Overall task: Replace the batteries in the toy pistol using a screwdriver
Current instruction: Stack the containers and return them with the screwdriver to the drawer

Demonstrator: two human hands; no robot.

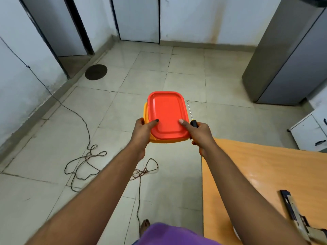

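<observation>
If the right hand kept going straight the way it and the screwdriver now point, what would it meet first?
Nothing close, probably. The right hand and its screwdriver point forward beside the red-lidded box, over open tiled floor. The far wall looks like the first obstacle, though depth is hard to judge.

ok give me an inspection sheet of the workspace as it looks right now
Surface: orange table, lower right.
Job's things: toy pistol lies on the table; screwdriver in right hand.
Clutter: yellow box with red lid, held over the floor.
Grippers: left hand holds the box; right hand holds box and screwdriver together.
Cables: dark cord looped on the tiled floor.
Surroundings: grey cabinet, round floor drain cover.
</observation>
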